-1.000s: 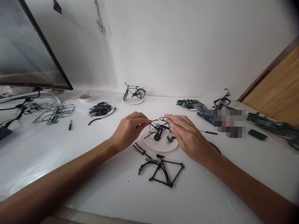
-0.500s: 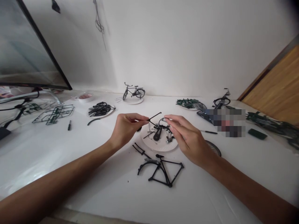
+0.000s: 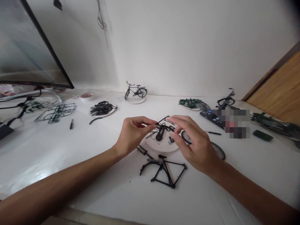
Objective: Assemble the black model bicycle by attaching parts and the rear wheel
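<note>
My left hand (image 3: 132, 132) is closed in a pinch on a thin black rod (image 3: 162, 120) that slants up to the right above a white paper plate (image 3: 161, 146). The plate holds several small black and silver model-bike parts. My right hand (image 3: 191, 140) hovers over the plate's right side with fingers curled; its fingertips touch the rod's far end, and a small black wheel (image 3: 185, 137) shows under the fingers. A black model bicycle frame (image 3: 165, 172) with a mudguard lies flat on the white table just in front of the plate.
A finished model bike (image 3: 135, 91) stands at the back by the wall. A plate of black parts (image 3: 103, 109), green part sprues (image 3: 55, 113) and a monitor (image 3: 28, 53) are at the left. A green parts plate (image 3: 191, 103), a phone (image 3: 212, 118), a screwdriver (image 3: 213, 133) and a loose wheel (image 3: 217, 150) are at the right.
My left hand lifted the thin rod off the plate and carried it slightly right. My right hand came in to meet the rod's tip. The view shifted a little.
</note>
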### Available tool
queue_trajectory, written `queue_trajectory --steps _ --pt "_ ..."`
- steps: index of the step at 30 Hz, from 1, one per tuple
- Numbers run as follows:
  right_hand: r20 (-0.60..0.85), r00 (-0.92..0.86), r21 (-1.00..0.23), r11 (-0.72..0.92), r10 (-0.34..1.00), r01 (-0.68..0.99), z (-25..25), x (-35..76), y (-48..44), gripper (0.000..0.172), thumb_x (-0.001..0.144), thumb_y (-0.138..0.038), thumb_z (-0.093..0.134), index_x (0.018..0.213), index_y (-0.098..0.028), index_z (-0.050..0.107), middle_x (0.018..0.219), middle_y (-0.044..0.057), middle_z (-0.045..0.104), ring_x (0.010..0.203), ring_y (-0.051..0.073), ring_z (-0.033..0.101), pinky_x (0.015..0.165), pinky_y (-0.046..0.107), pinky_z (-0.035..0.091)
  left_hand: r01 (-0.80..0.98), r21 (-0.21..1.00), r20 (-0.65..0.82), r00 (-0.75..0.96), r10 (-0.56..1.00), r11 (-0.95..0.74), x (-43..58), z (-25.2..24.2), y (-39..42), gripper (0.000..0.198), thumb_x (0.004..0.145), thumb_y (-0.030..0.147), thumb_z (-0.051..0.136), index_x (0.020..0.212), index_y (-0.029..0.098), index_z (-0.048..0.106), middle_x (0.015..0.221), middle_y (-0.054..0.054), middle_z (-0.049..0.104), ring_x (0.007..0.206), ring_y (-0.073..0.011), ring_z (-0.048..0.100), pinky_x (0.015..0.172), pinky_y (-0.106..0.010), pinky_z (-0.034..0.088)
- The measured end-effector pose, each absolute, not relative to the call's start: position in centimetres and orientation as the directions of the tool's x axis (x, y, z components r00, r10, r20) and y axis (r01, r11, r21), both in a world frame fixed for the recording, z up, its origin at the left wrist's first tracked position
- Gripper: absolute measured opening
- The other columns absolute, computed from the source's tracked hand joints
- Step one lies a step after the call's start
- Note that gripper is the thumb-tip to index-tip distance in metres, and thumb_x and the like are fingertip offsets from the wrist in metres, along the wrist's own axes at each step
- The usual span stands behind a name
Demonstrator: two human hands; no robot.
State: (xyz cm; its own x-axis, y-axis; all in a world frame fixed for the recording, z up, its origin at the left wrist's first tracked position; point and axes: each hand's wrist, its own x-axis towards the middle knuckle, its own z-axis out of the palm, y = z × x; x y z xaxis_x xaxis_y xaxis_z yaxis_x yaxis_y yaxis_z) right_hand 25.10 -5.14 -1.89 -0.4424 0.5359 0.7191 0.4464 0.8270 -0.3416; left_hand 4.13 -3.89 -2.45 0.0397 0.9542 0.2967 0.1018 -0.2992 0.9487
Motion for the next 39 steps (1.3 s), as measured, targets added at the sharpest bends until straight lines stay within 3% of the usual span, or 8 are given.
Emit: queue_trajectory --steps 3,9,13,16,22,26,33,39 --pt "0.717 -0.424 -0.346 0.81 0.553 0.473 -2.0 25.2 -4.8 0.021 0.09 -0.015 0.065 0.111 -0.017 0.064 0.099 0.005 0.068 0.074 0.013 0.062 0.071 0.03 0.055 0.05 0.969 0.239 0.072 0.968 -0.243 4.5 -2.5 -4.3 0.018 0.077 0.033 0.08 0.087 0.018 0.077 0.09 -0.006 0.077 0.076 -0.0171 0.07 0.069 -0.029 0.055" --pt "0.697 -0.429 -0.337 0.79 0.575 0.512 -2.2 25.3 -4.5 0.009 0.092 -0.011 0.061 0.094 -0.017 0.067 0.081 0.003 0.069 0.075 0.015 0.063 0.07 0.031 0.052 0.184 0.909 0.316 0.285 0.905 -0.375 4.1 -2.0 -4.8 0.017 0.087 0.031 0.069 0.097 0.018 0.073 0.101 -0.007 0.073 0.093 -0.0194 0.067 0.083 -0.034 0.052" --pt "0.73 -0.479 -0.223 0.833 0.488 0.507 -1.9 25.3 -4.5 0.01 0.091 -0.009 0.062 0.094 -0.017 0.066 0.079 0.003 0.069 0.074 0.016 0.062 0.07 0.033 0.052 0.133 0.908 0.307 0.434 0.847 -0.397 4.1 -2.0 -5.4 0.06 0.084 0.035 0.074 0.136 0.026 0.045 0.135 -0.011 0.058 0.121 -0.0237 0.055 0.099 -0.039 0.046" --pt "0.743 -0.556 -0.116 0.889 0.373 0.442 -1.6 25.0 -4.9 0.012 0.089 -0.007 0.061 0.094 -0.018 0.065 0.081 0.004 0.067 0.076 0.017 0.061 0.068 0.034 0.052 0.037 0.943 0.256 0.554 0.792 -0.331 4.4 -1.9 -6.1 0.087 0.078 0.027 0.08 0.146 0.031 0.027 0.135 -0.011 0.056 0.127 -0.0225 0.051 0.105 -0.038 0.042" --pt "0.746 -0.584 -0.075 0.912 0.32 0.404 -1.7 24.9 -5.5 0.021 0.089 -0.005 0.059 0.103 -0.019 0.067 0.091 0.007 0.062 0.08 0.018 0.061 0.066 0.032 0.054 -0.076 0.983 0.181 0.572 0.8 -0.168 4.4 -1.7 -5.8 0.051 0.089 0.024 0.067 0.135 0.024 0.045 0.097 -0.006 0.063 0.089 -0.0178 0.063 0.08 -0.031 0.053" --pt "0.745 -0.57 -0.097 0.902 0.346 0.42 -1.9 25.3 -5.1 0.019 0.087 -0.003 0.062 0.099 -0.017 0.067 0.088 0.007 0.06 0.08 0.017 0.06 0.068 0.032 0.053 0.042 0.96 0.202 0.579 0.79 -0.277 4.1 -1.3 -5.7 0.035 0.099 0.028 0.051 0.133 0.021 0.051 0.087 -0.003 0.06 0.076 -0.0135 0.055 0.07 -0.027 0.047" --pt "0.757 -0.562 -0.087 0.904 0.334 0.419 -1.6 25.4 -5.3 0.018 0.085 -0.003 0.064 0.097 -0.016 0.067 0.086 0.006 0.061 0.078 0.018 0.06 0.068 0.033 0.053 0.513 0.583 0.283 0.598 0.75 -0.63 3.5 0.5 -7.0 0.024 0.105 0.028 0.038 0.091 0.017 0.053 0.067 0.003 0.048 0.056 -0.0096 0.037 0.055 -0.026 0.031" --pt "0.757 -0.507 -0.198 0.884 0.412 0.423 -1.6 25.7 -5.2 0.022 0.087 -0.005 0.063 0.1 -0.023 0.067 0.088 0.004 0.063 0.079 0.017 0.062 0.066 0.032 0.053 0.599 0.189 0.367 0.692 0.622 -0.778 2.8 0.1 -6.3 0.038 0.106 0.035 0.036 0.078 0.016 0.053 0.052 0.006 0.033 0.046 -0.0095 0.017 0.048 -0.029 0.017"
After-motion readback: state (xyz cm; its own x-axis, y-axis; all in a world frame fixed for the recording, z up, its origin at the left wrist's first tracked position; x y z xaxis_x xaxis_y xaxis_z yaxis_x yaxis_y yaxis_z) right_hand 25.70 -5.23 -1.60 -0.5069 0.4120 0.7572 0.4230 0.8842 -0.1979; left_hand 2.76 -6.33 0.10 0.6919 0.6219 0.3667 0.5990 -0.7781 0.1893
